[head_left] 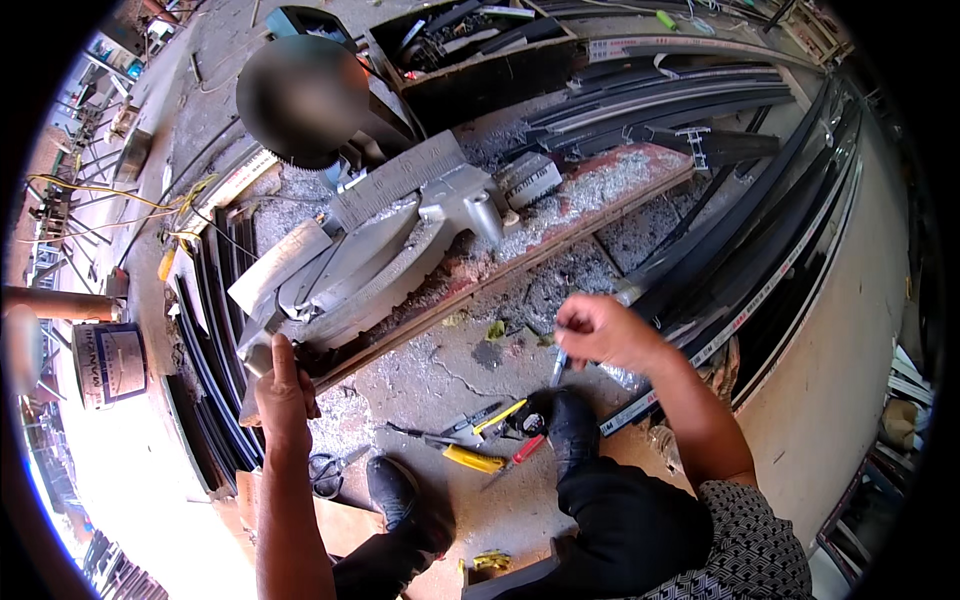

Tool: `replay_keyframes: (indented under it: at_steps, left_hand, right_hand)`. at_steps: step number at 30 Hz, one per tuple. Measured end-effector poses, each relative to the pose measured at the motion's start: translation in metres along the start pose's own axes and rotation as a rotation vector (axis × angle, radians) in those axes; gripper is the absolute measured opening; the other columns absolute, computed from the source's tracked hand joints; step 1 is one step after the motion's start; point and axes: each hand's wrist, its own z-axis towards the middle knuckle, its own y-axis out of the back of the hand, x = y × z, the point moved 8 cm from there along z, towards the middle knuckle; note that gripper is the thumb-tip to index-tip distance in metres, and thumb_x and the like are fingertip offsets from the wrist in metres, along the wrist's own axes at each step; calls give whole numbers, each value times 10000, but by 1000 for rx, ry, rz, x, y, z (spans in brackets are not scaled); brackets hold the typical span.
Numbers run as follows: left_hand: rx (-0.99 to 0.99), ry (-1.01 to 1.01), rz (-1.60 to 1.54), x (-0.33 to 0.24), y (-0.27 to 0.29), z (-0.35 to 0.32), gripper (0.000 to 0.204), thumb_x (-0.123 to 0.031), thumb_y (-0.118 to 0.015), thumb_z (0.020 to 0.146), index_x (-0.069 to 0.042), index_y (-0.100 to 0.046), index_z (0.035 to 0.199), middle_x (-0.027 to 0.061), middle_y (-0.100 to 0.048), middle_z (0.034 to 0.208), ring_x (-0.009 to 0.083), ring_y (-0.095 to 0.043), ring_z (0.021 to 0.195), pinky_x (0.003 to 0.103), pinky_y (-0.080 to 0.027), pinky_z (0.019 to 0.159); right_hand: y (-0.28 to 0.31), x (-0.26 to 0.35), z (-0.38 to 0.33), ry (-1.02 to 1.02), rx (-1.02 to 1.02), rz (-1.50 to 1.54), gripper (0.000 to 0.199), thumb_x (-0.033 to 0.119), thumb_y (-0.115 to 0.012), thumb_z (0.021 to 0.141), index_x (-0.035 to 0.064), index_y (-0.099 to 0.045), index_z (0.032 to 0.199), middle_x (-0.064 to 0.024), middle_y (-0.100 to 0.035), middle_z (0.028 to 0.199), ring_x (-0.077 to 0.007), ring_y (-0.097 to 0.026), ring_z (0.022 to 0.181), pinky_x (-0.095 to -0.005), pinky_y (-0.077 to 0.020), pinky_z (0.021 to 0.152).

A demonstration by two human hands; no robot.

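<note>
A grey metal miter saw [385, 265] stands in front of me, its round head [303, 100] raised at the back and partly blurred. At the front end of its turntable, my left hand [284, 392] is closed around the handle, which the fingers mostly hide. My right hand [603, 330] is in the air right of the saw, over the floor. Its fingers are pinched together, with a thin pale pen-like thing [558, 367] pointing down below them. A short profile offcut [530, 180] lies beside the saw fence. The reddish board [620, 190] along the saw is strewn with metal shavings.
Long dark profiles [740, 290] lie stacked at the right, and more dark strips [222, 330] at the left. Between my feet are a yellow-handled tool [473, 459], a tape measure [530, 420] and a red-handled screwdriver [527, 449]. A bucket [108, 365] stands far left.
</note>
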Motion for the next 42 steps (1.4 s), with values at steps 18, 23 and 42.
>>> replay_keyframes:
  at_steps: [18, 23, 42]
  left_hand:
    - [3, 28, -28, -1, -1, 1, 550, -685, -641, 938, -209, -498, 702, -77, -390, 532, 54, -349, 424, 243, -279, 411]
    - [5, 19, -32, -3, -4, -1, 520, -661, -614, 970, -207, -504, 742, -71, -382, 550, 40, -352, 445, 233, -273, 430]
    - [-83, -17, -6, 1, 2, 4, 520, -706, -661, 912, -243, -505, 735, -106, -369, 546, 29, -322, 444, 244, -237, 447]
  right_hand:
    - [52, 75, -12, 755, -719, -186, 214, 158, -687, 1003, 20, -705, 1166, -21, -695, 840, -44, -604, 717, -205, -490, 618]
    - [-16, -53, 3, 306, -493, -441, 191, 201, -685, 980, 19, -678, 1040, -87, -727, 848, -163, -696, 713, -341, -562, 649]
    - [-83, -152, 129, 76, -17, -1265, 519, 120, -552, 985, 114, -446, 1493, -245, -504, 1439, -373, -720, 1030, -487, -626, 800]
